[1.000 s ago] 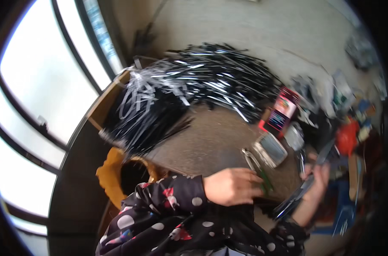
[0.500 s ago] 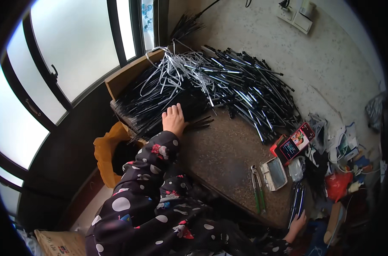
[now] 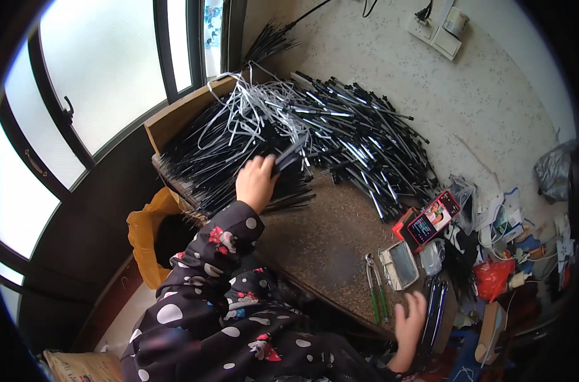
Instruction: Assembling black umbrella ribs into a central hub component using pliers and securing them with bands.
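Observation:
At the near edge of the heap of thin black strips (image 3: pixel 200 149), my left hand (image 3: pixel 256 183) is closed on a small bunch of dark strips (image 3: pixel 289 156). That bunch points up and to the right and is blurred, so its exact kind is unclear. My right hand (image 3: pixel 408 328) is open, fingers apart, over the table's right front edge. Just right of it lies a bundle of black rods (image 3: pixel 435 312), apart from the fingers. Green-handled pliers (image 3: pixel 377 290) lie left of the right hand.
Black rods with shiny parts (image 3: pixel 359 134) are heaped along the wall, beside tangled pale ribbons (image 3: pixel 254 102). A lit phone (image 3: pixel 433 221) leans beside a small pale-framed case (image 3: pixel 400 265). An orange bag (image 3: pixel 150 239) stands left of the table (image 3: pixel 328 242). Clutter and a red bag (image 3: pixel 493 279) lie right.
My left hand has risen from the strips with a dark bunch that now sticks out from its fingers. My right hand has let go of the rod bundle and moved left, its fingers spread.

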`<state>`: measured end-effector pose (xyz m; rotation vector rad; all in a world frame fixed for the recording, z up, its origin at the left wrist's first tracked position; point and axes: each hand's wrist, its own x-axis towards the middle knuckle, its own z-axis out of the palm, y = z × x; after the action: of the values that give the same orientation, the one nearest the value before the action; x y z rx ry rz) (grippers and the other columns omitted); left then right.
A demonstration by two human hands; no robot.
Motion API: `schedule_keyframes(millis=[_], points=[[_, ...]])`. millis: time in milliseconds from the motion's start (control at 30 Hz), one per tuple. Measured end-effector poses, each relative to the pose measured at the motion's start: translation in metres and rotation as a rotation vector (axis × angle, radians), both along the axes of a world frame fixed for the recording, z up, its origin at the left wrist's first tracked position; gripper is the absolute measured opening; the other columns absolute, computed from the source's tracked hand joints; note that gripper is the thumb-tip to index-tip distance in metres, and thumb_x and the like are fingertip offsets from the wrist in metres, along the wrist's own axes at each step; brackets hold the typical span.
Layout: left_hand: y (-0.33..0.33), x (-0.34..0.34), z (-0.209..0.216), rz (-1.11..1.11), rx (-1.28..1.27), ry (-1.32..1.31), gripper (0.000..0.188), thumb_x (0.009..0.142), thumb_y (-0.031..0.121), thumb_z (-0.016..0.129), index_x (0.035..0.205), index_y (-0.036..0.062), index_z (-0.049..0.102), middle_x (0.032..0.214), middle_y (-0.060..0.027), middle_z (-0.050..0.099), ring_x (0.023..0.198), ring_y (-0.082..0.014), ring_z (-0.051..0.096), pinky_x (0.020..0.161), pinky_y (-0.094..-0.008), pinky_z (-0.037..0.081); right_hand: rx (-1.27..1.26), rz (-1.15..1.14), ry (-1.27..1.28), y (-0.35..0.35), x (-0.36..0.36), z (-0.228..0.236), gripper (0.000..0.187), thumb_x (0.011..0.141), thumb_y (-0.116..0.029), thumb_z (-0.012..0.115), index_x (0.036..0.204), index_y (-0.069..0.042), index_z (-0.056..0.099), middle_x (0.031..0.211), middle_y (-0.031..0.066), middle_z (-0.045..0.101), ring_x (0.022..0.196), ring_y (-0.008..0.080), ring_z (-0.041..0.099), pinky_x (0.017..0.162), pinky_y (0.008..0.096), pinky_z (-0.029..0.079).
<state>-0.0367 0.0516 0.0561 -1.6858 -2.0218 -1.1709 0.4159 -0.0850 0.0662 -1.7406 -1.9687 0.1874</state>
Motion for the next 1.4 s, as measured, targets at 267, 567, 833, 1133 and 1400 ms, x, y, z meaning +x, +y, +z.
schedule_keyframes(millis=[267,567,833,1133,1400], points=[[0.008,0.008,0.005,0.098,-0.303,0.061,0.026,0.079,0.021,0.065,0.097,0.0073,0.052,0.078,-0.0116,0.060,0.070,-0.0338,0.061,0.058,-0.0425,0.046,-0.057,0.273,-0.142,0.010,-0.046,-0.043,0.030,0.080,-0.009,0.061,0.110,-0.004,0.060,0.122,0.0139,0.049,0.116,0.0355,0.042,0.097,0.0423,0.036],[-0.018,0.089,0.122,-0.871,0.160,-0.920,0.019,0.093,0.022,0.053,0.099,0.0049,0.048,0.070,-0.0033,0.055,0.058,-0.0157,0.054,0.054,-0.0290,0.044,-0.071,0.253,-0.270,0.017,-0.008,-0.051,0.034,0.079,-0.003,0.057,0.114,-0.003,0.059,0.120,0.0162,0.053,0.115,0.0347,0.045,0.098,0.0379,0.037],[-0.055,0.166,0.065,-1.508,-0.216,-0.763,0.030,0.088,0.029,0.059,0.096,0.0020,0.048,0.081,-0.0110,0.057,0.070,-0.0179,0.059,0.063,-0.0314,0.047,0.337,0.375,0.647,0.003,-0.092,0.031,0.062,0.086,-0.021,0.060,0.136,0.001,0.030,0.119,0.0180,0.054,0.110,0.0283,0.052,0.090,0.0410,0.041],[-0.068,0.181,-0.045,-1.473,-0.339,-0.514,0.038,0.078,0.028,0.071,0.094,0.0018,0.050,0.078,-0.0176,0.057,0.076,-0.0372,0.058,0.066,-0.0383,0.046,0.531,0.648,1.262,0.030,-0.136,0.089,0.053,0.091,-0.029,0.054,0.124,0.005,0.033,0.069,0.0018,0.049,0.060,0.0112,0.047,0.058,0.0227,0.037],[-0.161,0.148,-0.083,-1.193,-0.328,-0.863,0.029,0.091,0.028,0.054,0.092,-0.0007,0.054,0.073,-0.0179,0.057,0.072,-0.0362,0.058,0.065,-0.0381,0.045,0.216,0.454,1.464,0.076,-0.103,0.076,0.037,0.093,-0.023,0.050,0.119,0.002,0.042,0.069,-0.0020,0.041,0.056,0.0070,0.038,0.052,0.0213,0.030]])
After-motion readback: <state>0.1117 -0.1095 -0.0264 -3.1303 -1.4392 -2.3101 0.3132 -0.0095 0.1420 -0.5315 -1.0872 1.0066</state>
